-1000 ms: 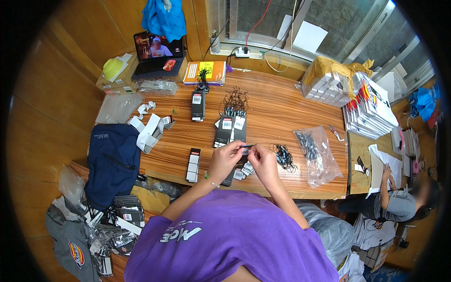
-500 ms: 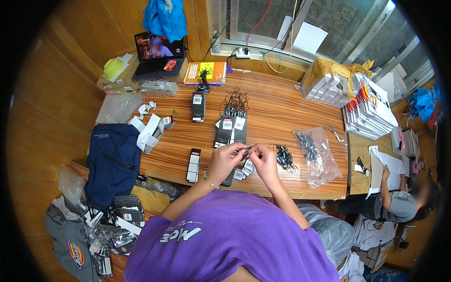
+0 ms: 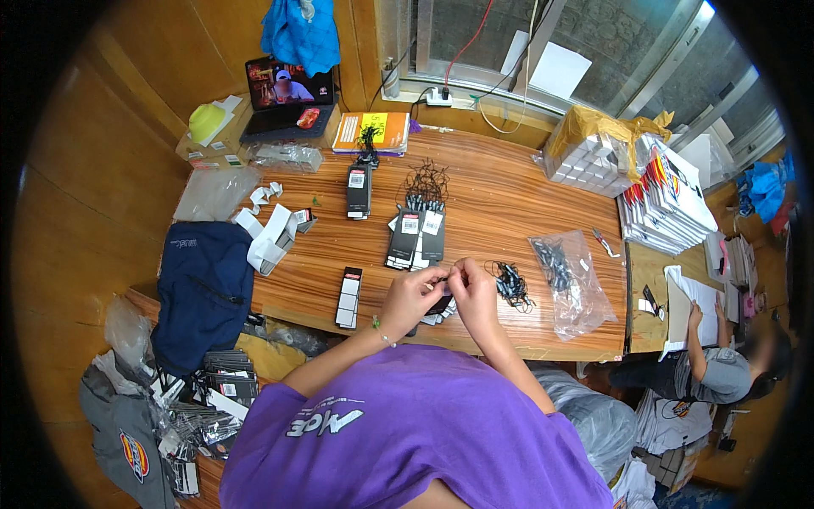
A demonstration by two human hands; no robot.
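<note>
My left hand (image 3: 410, 299) and my right hand (image 3: 475, 297) meet over the near part of the wooden table, fingertips pinched close together. Between them is a black hang tag (image 3: 440, 304), its upper end gripped by my left fingers. The right thumb and forefinger pinch at the tag's top; what they hold there is too small to make out. More tags lie partly hidden under my hands. Just beyond sits a stack of black hang tags (image 3: 413, 237) with looped cords. Right of my right hand lies a bundle of black cords (image 3: 512, 284).
A clear plastic bag (image 3: 577, 284) of cords and pliers (image 3: 605, 243) lie to the right. A strip of white labels (image 3: 348, 299) and another tag stack (image 3: 358, 191) are on the left, near a navy bag (image 3: 202, 297). A co-worker (image 3: 721, 369) handles white fabric at far right.
My hands have drawn closer together, with the right hand shifting slightly left. The black tag now hangs lower between them. The co-worker's second hand has come into view on the white fabric.
</note>
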